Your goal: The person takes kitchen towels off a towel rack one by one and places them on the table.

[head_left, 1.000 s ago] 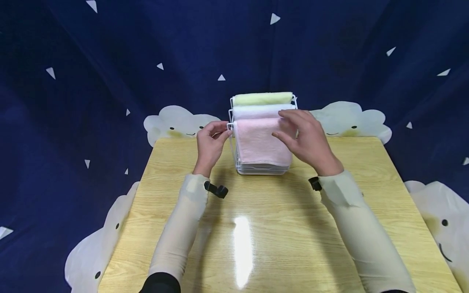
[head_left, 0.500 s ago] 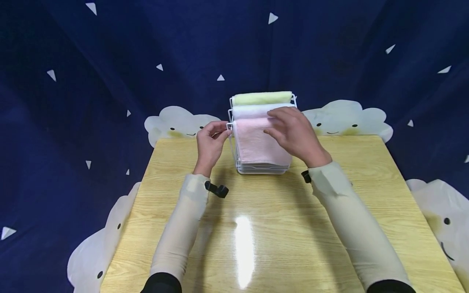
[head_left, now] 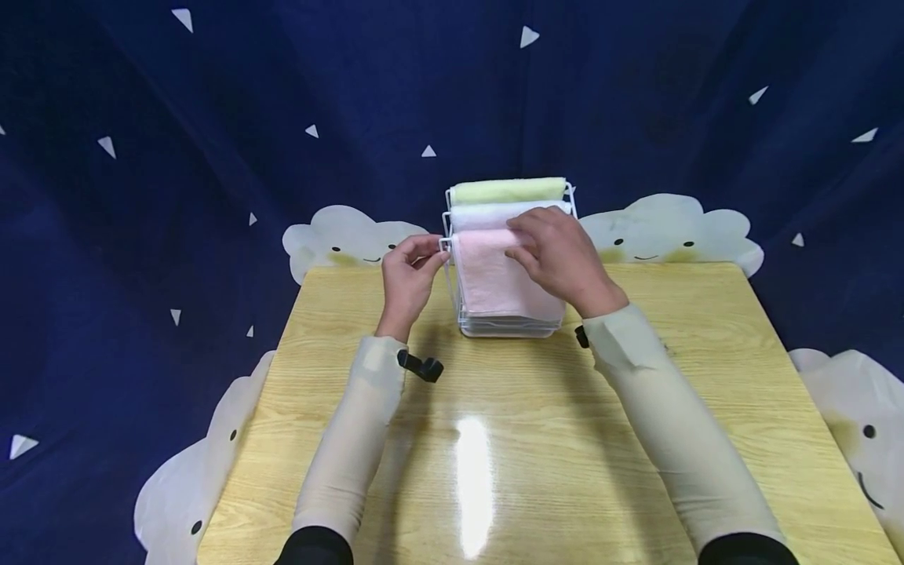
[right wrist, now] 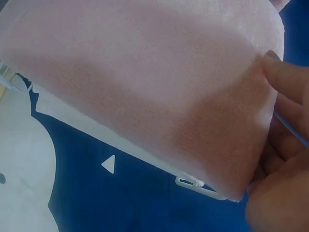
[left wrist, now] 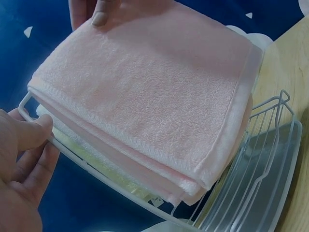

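A white wire rack [head_left: 510, 332] stands at the table's back edge with folded towels over its bars. Frontmost hangs a pink towel [head_left: 487, 275], behind it a white towel [head_left: 483, 216] and, farthest back, a yellow-green towel [head_left: 508, 191]. My left hand [head_left: 407, 286] pinches the left end of the rack's front bar between thumb and fingers. At the pink towel's upper right part is my right hand [head_left: 565, 259]. In the right wrist view its thumb [right wrist: 285, 77] presses the towel's front, while the other fingers lie behind the towel's edge, partly hidden.
The wooden table [head_left: 551, 439] stretches in front of the rack. A dark blue curtain [head_left: 367, 71] with white triangles hangs behind. Cloud-shaped decorations [head_left: 678, 227] with drawn faces line the table's back and sides. The rack has a shallow grey-white tray [left wrist: 275, 179] at its base.
My right hand has moved left over the pink towel and its fingers have come in around the towel's top. The left hand has kept its place on the rack's bar.
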